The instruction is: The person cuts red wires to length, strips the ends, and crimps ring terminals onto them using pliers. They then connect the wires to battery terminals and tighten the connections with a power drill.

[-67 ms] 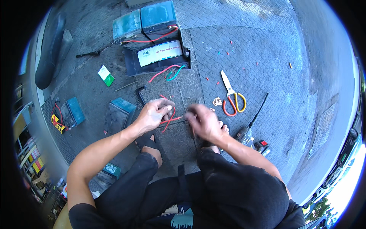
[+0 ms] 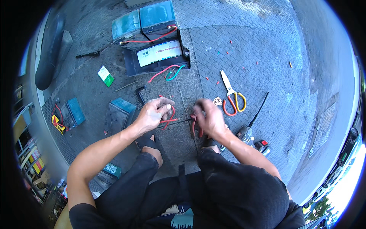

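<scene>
My left hand is closed, its fingers pinched on red wires that stick out toward the right with a bared copper end. Another bit of red wire curves out beside the fingertips. To the right, my right hand is partly smeared by motion, with its fingers bent. Just below its fingers show the red handles of pliers; whether the hand touches them I cannot tell. Beyond this hand lies a small pile of copper terminals.
Red-and-yellow-handled scissors and a power drill lie at right. Ahead stand teal-topped batteries by a black battery case with red and green wires. More batteries sit at left. Small red scraps dot the metal floor.
My right hand has shifted slightly to the right, uncovering more of the pliers' red handles. My left hand stays in place, and the wire ends have moved slightly.
</scene>
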`<action>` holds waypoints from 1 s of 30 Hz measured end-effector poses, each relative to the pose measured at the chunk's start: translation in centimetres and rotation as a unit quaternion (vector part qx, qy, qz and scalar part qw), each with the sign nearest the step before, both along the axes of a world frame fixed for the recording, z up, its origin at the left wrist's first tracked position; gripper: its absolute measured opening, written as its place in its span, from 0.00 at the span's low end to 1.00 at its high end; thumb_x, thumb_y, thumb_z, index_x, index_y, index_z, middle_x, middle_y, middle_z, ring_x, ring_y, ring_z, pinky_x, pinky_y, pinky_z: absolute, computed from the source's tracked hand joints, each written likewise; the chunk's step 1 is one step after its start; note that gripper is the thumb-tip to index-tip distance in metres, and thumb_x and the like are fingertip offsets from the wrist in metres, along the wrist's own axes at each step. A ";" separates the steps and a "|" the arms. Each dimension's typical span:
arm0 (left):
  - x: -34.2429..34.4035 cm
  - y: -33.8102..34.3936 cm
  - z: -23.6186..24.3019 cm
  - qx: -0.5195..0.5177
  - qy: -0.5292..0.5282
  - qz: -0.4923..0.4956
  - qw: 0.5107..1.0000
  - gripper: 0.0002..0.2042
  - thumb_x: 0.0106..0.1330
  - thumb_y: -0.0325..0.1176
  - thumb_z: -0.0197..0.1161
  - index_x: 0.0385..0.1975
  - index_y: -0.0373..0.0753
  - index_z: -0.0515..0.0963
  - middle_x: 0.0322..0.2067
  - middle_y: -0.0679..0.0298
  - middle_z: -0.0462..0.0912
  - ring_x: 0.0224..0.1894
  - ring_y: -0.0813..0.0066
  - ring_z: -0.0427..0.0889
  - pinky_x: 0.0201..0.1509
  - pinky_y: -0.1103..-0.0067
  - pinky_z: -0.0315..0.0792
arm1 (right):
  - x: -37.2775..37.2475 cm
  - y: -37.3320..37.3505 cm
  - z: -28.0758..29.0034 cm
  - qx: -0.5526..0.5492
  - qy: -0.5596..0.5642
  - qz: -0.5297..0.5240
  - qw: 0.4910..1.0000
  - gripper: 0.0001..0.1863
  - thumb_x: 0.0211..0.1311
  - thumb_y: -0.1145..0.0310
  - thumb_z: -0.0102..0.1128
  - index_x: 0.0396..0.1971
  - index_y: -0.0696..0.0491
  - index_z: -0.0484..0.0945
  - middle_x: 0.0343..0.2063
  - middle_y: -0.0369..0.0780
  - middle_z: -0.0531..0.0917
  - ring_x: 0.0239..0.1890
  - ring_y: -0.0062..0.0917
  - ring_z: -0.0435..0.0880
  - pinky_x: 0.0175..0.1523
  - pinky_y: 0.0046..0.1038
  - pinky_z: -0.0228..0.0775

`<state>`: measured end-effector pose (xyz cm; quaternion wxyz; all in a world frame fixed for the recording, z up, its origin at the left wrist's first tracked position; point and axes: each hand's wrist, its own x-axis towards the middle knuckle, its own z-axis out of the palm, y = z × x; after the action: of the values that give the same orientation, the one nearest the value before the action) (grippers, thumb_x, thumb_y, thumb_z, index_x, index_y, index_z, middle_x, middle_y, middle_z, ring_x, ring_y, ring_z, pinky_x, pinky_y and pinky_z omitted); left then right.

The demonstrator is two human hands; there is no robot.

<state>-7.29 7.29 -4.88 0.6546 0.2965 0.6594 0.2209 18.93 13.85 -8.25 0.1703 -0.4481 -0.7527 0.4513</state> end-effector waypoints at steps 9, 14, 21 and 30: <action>0.6 0.2 0.8 0.020 -0.015 0.062 0.998 0.11 0.84 0.32 0.57 0.56 0.37 0.83 0.39 0.69 0.84 0.40 0.84 0.77 0.46 0.80 0.74 | 6.4 6.6 -3.5 0.125 -0.213 0.190 0.950 0.14 0.62 0.75 0.60 0.47 0.55 0.84 0.41 0.47 0.81 0.50 0.46 0.83 0.55 0.46 0.78; 1.3 0.7 3.1 0.121 -0.012 0.030 0.992 0.15 0.86 0.34 0.56 0.66 0.36 0.75 0.38 0.70 0.82 0.37 0.85 0.72 0.45 0.83 0.71 | 4.5 6.3 -1.6 0.034 -0.143 0.042 0.988 0.16 0.67 0.77 0.61 0.53 0.60 0.84 0.40 0.51 0.81 0.45 0.48 0.83 0.51 0.44 0.76; 2.6 1.4 5.6 0.107 -0.099 0.038 0.989 0.19 0.83 0.31 0.62 0.69 0.36 0.70 0.45 0.60 0.88 0.50 0.82 0.82 0.58 0.79 0.76 | -1.4 3.7 5.1 -0.434 0.158 -0.167 0.871 0.11 0.84 0.68 0.58 0.52 0.60 0.80 0.32 0.36 0.84 0.30 0.16 0.80 0.36 0.20 0.73; 2.8 1.9 6.7 0.069 -0.163 0.073 0.982 0.15 0.81 0.30 0.64 0.61 0.31 0.75 0.47 0.58 0.89 0.53 0.78 0.86 0.61 0.78 0.78 | -2.7 4.2 10.3 -0.423 0.098 -0.154 0.887 0.11 0.79 0.70 0.66 0.49 0.63 0.85 0.31 0.35 0.89 0.32 0.11 0.82 0.38 0.18 0.74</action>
<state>-4.50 9.15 1.81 0.7133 0.2517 0.5471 0.3584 16.19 18.06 2.06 0.1045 -0.5416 -0.3912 0.7367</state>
